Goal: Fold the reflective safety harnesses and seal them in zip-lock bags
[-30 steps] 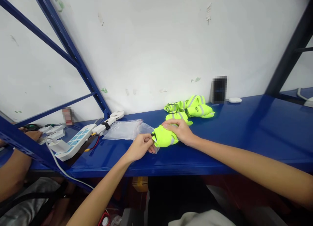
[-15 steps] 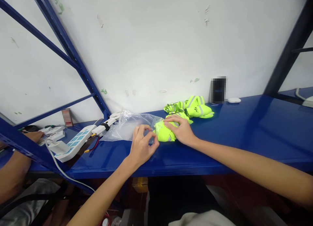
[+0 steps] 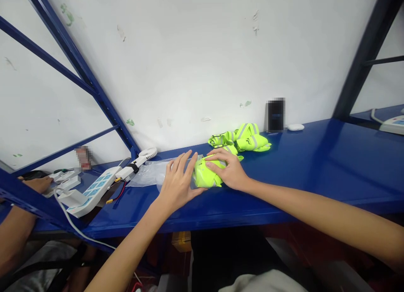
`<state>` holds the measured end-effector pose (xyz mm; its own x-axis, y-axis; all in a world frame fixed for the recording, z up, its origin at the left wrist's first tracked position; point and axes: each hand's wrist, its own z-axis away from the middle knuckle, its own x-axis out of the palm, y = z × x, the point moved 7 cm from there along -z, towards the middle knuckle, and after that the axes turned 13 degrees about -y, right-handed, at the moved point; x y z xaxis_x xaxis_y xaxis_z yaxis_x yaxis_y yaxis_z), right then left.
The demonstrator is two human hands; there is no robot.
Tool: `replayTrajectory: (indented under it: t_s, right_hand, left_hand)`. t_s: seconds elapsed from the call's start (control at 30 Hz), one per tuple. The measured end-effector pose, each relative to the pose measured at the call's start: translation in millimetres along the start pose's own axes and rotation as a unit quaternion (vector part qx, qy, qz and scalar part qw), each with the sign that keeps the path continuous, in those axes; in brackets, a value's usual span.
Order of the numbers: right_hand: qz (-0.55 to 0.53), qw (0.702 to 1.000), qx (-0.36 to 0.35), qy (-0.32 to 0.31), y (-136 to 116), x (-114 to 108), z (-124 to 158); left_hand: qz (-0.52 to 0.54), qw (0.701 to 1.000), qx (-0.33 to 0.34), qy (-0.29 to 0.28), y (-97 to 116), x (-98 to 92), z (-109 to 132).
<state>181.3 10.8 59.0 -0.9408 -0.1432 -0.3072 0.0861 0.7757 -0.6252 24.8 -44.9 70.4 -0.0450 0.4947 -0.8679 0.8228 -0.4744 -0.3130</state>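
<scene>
A folded neon-yellow reflective vest (image 3: 206, 177) lies near the table's front edge, its left end inside the mouth of a clear plastic bag (image 3: 145, 176). My right hand (image 3: 232, 171) grips the bundle from the right, fingers over its top. Over the bag, just left of the vest, my left hand (image 3: 178, 180) has its fingers stretched out and thumb apart, the thumb reaching the bundle's lower edge. Part of the bag is hidden behind this hand. More yellow reflective vests (image 3: 252, 141) lie bunched behind, toward the wall.
To the left are a small white fan (image 3: 147, 153), a power strip (image 3: 94, 193) and a cable with yellow connectors (image 3: 118, 195). Another person's hand (image 3: 39, 184) is beyond the blue rack post (image 3: 91, 83). A dark blurred object (image 3: 275, 115) and a white case (image 3: 296, 127) stand back right.
My left hand has opened from a pinch to spread fingers over the bag. The bag now lies flatter, with the fan more exposed. The right hand stays on the vest.
</scene>
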Motion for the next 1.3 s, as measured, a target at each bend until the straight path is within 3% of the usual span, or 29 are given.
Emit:
replayTrajectory:
  t_s: [0.2, 0.73, 0.97, 1.2, 1.3]
  right_hand:
    - [0.002, 0.999, -0.011, -0.04, -4.3, 5.3, 2.0]
    - [0.036, 0.997, 0.011, -0.07, 3.3, 12.8, 3.6]
    - [0.026, 0.992, 0.017, -0.124, -4.1, 20.7, 7.7]
    - [0.012, 0.97, 0.01, -0.245, -1.9, 24.9, 9.6]
    - [0.007, 0.964, -0.002, -0.267, -2.1, 27.1, 9.1]
  left_hand:
    - [0.046, 0.998, -0.005, -0.034, 7.7, 11.8, -2.4]
    - [0.056, 0.998, -0.01, -0.006, 24.0, 19.8, -14.7]
    - [0.099, 0.994, 0.016, -0.032, 22.0, 24.5, -18.6]
    - [0.179, 0.981, 0.021, -0.072, 12.9, 33.2, -15.5]
    - [0.219, 0.972, 0.015, -0.087, 13.0, 33.8, -15.1]
